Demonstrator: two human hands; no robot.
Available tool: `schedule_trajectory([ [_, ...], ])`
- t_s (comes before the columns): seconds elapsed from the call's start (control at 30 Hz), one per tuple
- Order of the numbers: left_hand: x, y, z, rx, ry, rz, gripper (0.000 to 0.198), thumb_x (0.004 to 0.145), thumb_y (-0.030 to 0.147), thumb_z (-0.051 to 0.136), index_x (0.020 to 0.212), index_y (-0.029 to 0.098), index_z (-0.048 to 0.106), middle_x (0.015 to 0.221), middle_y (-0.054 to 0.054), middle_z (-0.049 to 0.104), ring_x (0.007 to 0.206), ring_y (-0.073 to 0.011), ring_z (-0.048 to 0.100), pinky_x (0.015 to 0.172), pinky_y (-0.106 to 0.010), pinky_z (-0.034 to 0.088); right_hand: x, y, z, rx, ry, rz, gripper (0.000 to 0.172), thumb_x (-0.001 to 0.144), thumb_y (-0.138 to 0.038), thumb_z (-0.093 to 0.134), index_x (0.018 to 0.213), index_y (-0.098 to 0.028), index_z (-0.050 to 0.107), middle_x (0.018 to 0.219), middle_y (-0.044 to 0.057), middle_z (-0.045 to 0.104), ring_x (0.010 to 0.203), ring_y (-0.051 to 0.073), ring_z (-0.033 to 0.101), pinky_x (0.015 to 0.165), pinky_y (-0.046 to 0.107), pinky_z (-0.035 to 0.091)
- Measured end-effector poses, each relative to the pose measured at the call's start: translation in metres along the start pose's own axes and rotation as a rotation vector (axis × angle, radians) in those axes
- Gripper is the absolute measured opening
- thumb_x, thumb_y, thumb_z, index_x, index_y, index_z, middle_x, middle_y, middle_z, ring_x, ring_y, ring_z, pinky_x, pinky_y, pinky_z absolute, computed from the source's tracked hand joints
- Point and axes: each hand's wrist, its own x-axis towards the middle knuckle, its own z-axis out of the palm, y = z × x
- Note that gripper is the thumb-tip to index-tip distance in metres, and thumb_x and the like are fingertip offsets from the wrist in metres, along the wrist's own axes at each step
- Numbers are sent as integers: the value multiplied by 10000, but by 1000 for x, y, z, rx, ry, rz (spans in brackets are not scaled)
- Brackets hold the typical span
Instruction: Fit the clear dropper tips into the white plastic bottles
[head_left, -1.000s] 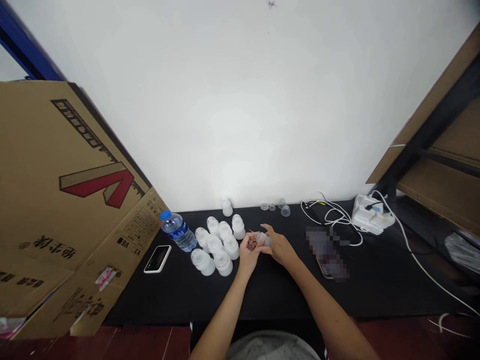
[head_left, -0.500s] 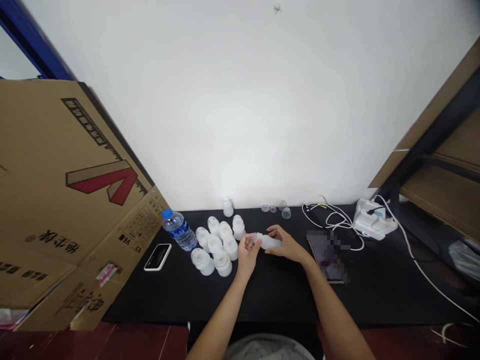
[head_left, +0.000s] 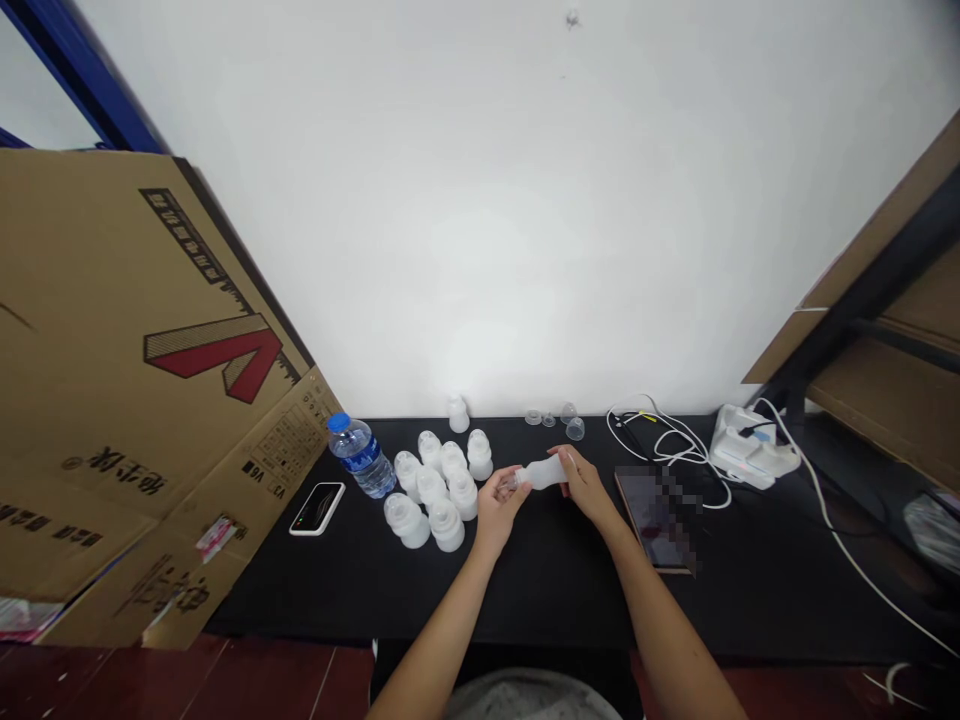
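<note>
Between my two hands lies a white baby bottle (head_left: pixel 541 473), held sideways above the black table. My left hand (head_left: pixel 498 505) is closed around its clear cap end, which points left. The fingers of my right hand (head_left: pixel 579 478) grip the base end. To the left, several similar white bottles with clear caps (head_left: pixel 448 525) stand upright in a cluster, and one more bottle (head_left: pixel 458 413) stands apart near the wall. Small clear plastic parts (head_left: pixel 574 428) lie beyond my right hand.
A water bottle (head_left: pixel 361 455) and a phone (head_left: pixel 317 509) are at the left, beside a large cardboard box (head_left: pixel 97 400). On the right are a tablet (head_left: pixel 651 520), tangled white cables (head_left: pixel 675 440) and a white power strip (head_left: pixel 754 445). The wall bounds the table's back.
My right hand has shifted along the bottle to its base end, leaving more of the bottle's body showing. The camera view has moved slightly.
</note>
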Motion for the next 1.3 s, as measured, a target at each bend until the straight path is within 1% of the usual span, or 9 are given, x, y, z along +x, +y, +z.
schedule_trajectory([
  [0.23,0,1,-1,-24,-19,11,570,739,448,974,1202,180,775,1174,-141,822,1076,-283,797,1002,-421,619,0,-5,-7,-43,39,-29,475,1056,-672,501,1143,-244,688,883,34,695,759,238,656,734,344,538],
  [0.43,3,-4,-2,-22,-8,-53,569,817,682,839,960,137,768,830,-106,813,659,-206,764,582,-283,590,-2,-14,-18,316,-178,-62,688,968,-563,713,1574,-296,526,1238,68,718,1007,243,700,860,363,605],
  [0.57,1,-6,-2,13,-38,-68,646,867,793,709,768,154,708,620,-67,739,452,-130,628,422,-211,423,-7,-22,-30,444,-285,-41,757,918,-490,809,1599,-314,528,1508,105,653,1319,296,648,1097,446,537],
  [0.7,-1,-6,-2,72,-50,-106,734,879,862,616,625,174,636,458,-31,620,343,-100,505,354,-201,279,-10,-28,-39,466,-334,-25,761,883,-461,852,1572,-308,569,1643,122,546,1395,325,609,1115,468,533],
  [0.8,0,-5,-2,57,-53,-86,657,877,794,693,698,161,682,530,-41,672,389,-110,547,376,-204,314,-8,-27,-38,430,-289,-26,702,840,-477,880,1470,-271,648,1506,122,666,1281,310,681,1037,429,578],
  [0.9,-1,-5,0,8,-53,-16,527,759,612,917,979,160,758,829,-81,800,660,-177,730,557,-250,539,-4,-21,-30,319,-132,33,531,841,-619,823,1166,-208,736,1002,72,802,804,245,755,700,341,616],
  [1.03,-2,-7,3,-50,-101,54,554,719,462,988,1126,184,735,1113,-121,802,1023,-251,779,868,-349,631,-2,-16,-19,34,84,117,570,982,-747,565,834,-212,693,538,-19,587,420,167,538,428,278,437],
  [1.2,2,-10,1,-16,-33,23,562,793,555,906,1150,179,693,1085,-115,790,882,-226,778,625,-265,588,-2,-17,-19,275,-43,-39,571,990,-682,606,1308,-219,710,967,74,766,819,240,733,617,311,608],
  [1.3,2,-10,0,-6,-51,30,562,793,517,918,1179,179,690,1118,-122,795,973,-243,785,752,-305,629,-2,-15,-18,342,-101,-49,579,909,-602,773,1351,-239,676,963,43,750,738,200,695,597,288,595],
])
